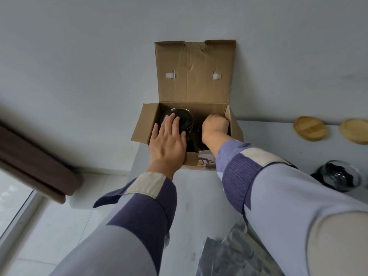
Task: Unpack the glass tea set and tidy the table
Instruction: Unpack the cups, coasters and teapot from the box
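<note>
**Both hands reach into an open cardboard box of glassware**

Seen from a head-worn camera looking down, a brown cardboard box stands on a pale grey tabletop, against a white wall. Its tall back lid stands upright and its side flaps are folded outward.

The left hand lies flat, fingers straight and slightly spread, resting on a round clear glass vessel with dark packing in the box's left half. The right hand dips into the box's right half, knuckles up, fingers curled downward; what they grip, if anything, is hidden.

Both arms wear sleeves patched in lavender, purple and cream.

On the tabletop to the right, well apart from the box, lie two round wooden coasters near the wall, and a second round glass vessel holding dark packing nearer the person. Crinkled silvery wrapping lies at the near edge.
</note>
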`<state>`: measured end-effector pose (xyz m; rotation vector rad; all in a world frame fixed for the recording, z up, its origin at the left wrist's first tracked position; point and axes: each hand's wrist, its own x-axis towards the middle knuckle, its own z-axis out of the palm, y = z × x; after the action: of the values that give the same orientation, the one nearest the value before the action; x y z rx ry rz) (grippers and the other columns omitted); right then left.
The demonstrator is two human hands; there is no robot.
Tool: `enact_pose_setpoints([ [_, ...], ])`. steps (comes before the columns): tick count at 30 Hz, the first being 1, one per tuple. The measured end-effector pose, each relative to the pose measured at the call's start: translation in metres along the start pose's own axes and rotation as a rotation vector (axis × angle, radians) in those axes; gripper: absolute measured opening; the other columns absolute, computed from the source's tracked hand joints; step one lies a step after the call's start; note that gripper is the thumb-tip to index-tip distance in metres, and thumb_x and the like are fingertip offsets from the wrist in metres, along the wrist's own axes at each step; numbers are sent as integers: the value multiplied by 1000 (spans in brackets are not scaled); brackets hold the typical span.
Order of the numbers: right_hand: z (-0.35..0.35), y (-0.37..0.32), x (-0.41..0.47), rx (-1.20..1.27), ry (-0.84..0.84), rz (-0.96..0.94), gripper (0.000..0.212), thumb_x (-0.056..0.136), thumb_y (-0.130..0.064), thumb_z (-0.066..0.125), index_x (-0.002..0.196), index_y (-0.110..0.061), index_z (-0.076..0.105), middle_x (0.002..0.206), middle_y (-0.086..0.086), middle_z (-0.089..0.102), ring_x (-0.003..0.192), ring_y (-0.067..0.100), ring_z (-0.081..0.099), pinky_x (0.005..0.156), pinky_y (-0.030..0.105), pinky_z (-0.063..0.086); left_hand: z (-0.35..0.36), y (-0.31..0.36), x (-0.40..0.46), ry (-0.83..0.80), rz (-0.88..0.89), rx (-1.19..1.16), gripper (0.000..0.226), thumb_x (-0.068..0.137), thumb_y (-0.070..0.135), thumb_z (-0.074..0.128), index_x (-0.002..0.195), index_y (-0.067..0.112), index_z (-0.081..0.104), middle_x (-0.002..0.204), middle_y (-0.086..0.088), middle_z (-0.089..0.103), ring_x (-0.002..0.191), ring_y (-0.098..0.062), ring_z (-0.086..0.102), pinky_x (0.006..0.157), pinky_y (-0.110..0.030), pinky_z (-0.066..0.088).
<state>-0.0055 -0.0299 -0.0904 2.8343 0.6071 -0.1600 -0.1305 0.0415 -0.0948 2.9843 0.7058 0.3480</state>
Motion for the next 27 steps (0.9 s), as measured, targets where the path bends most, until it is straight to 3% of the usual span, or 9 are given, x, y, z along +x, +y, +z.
enact_pose_setpoints([
  [3,3,-1,1,73,44,40,45,89,-14,61,130,-1,46,130,16,49,115,27,52,78,28,46,-1,0,0,-8,-6,8,52,101,35,17,150,16,17,159,-1,15,147,-16,9,119,-36,4],
  [10,4,6,-6,141,88,5,49,86,-9,63,131,-3,43,130,15,46,118,29,46,83,30,48,-4,3,-2,-29,-13,8,52,101,33,16,150,16,16,159,-1,14,147,-15,7,119,-37,3],
  [14,-1,7,-10,18,166,-36,41,90,-16,56,128,-3,47,127,16,50,119,28,42,94,32,39,-4,3,-2,-33,-9,16,52,101,34,16,150,16,16,159,0,14,147,-15,7,119,-37,3],
  [18,-10,20,-13,30,238,-106,54,82,-19,66,129,-3,44,129,17,50,121,28,41,100,34,34,-3,2,-1,-25,-13,19,52,101,34,16,150,16,18,159,-1,15,147,-16,8,119,-38,4],
  [24,-32,43,-26,290,247,-126,74,70,-27,80,128,-8,40,125,11,56,119,28,46,93,36,37,-3,3,-1,-24,-16,16,52,101,34,17,150,17,18,158,0,16,147,-15,9,119,-38,4],
  [27,-36,55,-32,559,205,-104,86,66,-35,81,134,-12,35,131,8,49,119,28,49,93,39,41,-3,3,-1,-34,-16,23,52,101,34,17,150,17,18,158,1,16,147,-15,9,119,-39,4],
])
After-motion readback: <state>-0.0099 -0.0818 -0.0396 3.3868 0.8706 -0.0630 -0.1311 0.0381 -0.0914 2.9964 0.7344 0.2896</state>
